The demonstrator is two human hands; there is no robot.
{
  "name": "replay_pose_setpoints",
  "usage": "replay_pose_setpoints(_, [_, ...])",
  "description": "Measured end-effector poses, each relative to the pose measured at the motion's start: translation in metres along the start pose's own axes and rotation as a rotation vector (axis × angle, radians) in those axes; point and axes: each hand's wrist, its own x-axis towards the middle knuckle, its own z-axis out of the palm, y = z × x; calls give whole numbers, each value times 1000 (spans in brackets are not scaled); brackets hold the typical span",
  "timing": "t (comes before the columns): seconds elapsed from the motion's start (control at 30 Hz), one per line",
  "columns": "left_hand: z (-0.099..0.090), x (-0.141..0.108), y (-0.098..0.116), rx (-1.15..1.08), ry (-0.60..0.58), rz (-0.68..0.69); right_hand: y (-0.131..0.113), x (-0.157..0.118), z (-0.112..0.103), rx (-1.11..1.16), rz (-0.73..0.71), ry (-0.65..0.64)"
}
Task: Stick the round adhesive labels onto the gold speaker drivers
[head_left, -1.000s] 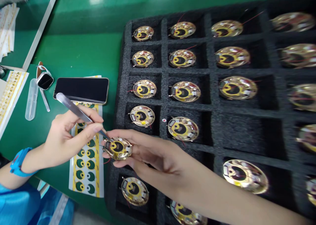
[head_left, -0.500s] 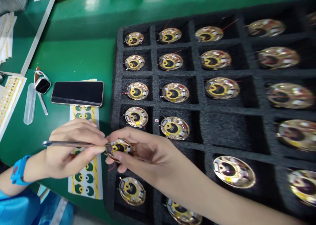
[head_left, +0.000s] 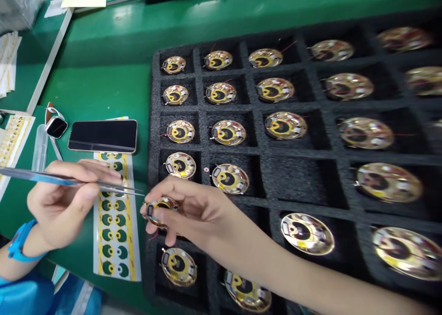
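right hand (head_left: 193,213) holds gold disc (head_left: 162,205); yellow ring, black centre

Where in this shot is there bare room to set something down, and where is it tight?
Bare green mat lies above the phone, up to the foam tray's left edge. One foam cell holds no disc. It's crowded around the left hand with tweezers, the right hand holding a disc, and the sticker strip.
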Motion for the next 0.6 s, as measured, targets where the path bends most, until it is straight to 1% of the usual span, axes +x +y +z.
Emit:
replay_pose_setpoints(0.1, [2,1,-1,-1,-37,55,-5,-1,-2,-9,37,-38])
replay_pose_setpoints(0.23, [4,2,0,45,-26,8,-6,0,-6,22,41,-91])
replay_pose_setpoints(0.33, [4,2,0,38,-33,-3,-5,1,-9,13,48,-118])
replay_pose_setpoints(0.6, [1,2,-5,3,-30,-21,-11,2,-6,85,67,-130])
